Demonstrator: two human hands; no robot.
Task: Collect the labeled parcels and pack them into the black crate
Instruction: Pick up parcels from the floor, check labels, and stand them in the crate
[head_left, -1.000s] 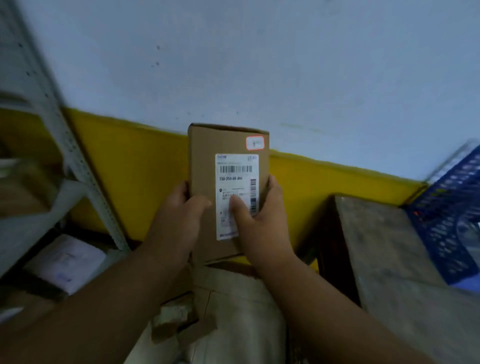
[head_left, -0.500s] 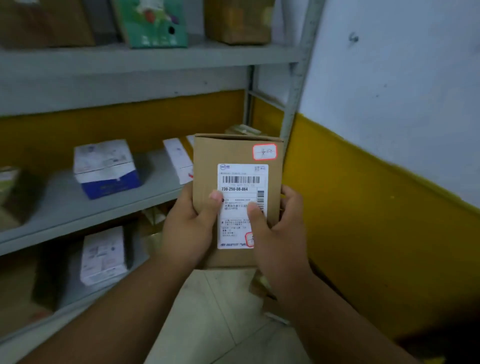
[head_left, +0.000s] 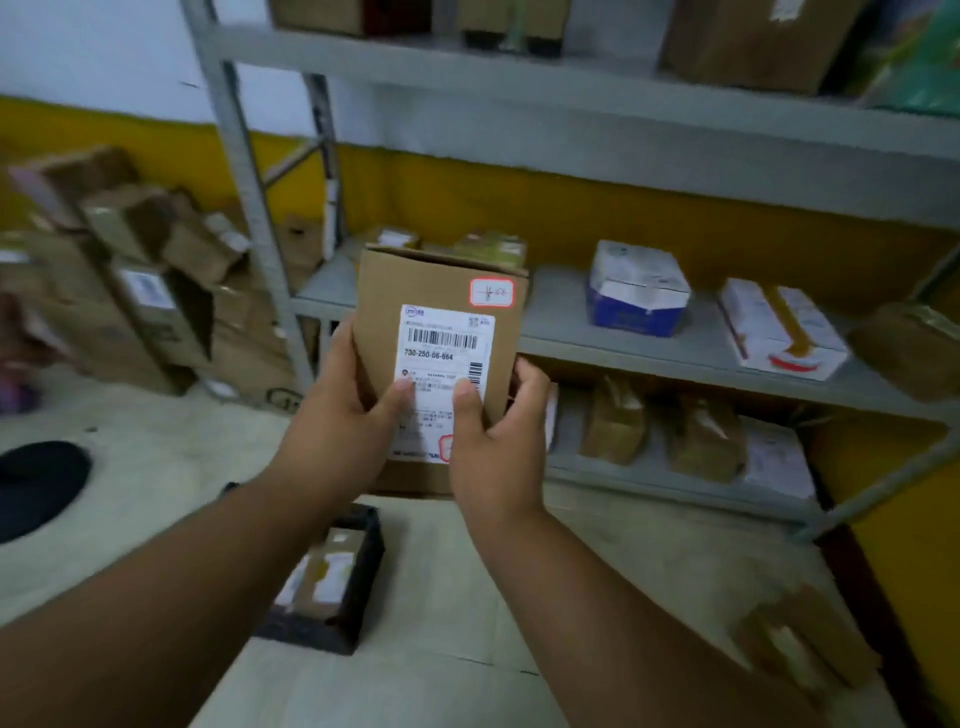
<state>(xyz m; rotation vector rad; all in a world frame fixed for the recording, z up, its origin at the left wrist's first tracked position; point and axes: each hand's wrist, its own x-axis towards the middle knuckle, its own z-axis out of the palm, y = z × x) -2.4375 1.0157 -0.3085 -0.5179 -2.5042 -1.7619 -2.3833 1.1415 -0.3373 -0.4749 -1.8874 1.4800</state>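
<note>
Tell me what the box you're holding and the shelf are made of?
The box looks like matte brown cardboard, with a folded top edge and a white paper label. The shelf looks like grey painted metal, judging by its thin posts, though that's uncertain.

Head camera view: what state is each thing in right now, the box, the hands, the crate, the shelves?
Cardboard parcel: upright, held off the floor, label facing the camera.
Left hand: grips the parcel's left side, thumb on the label.
Right hand: grips the right side, thumb on the label.
Black crate: on the floor, open, parcels already inside.
Metal shelves: loaded with parcels.
</note>
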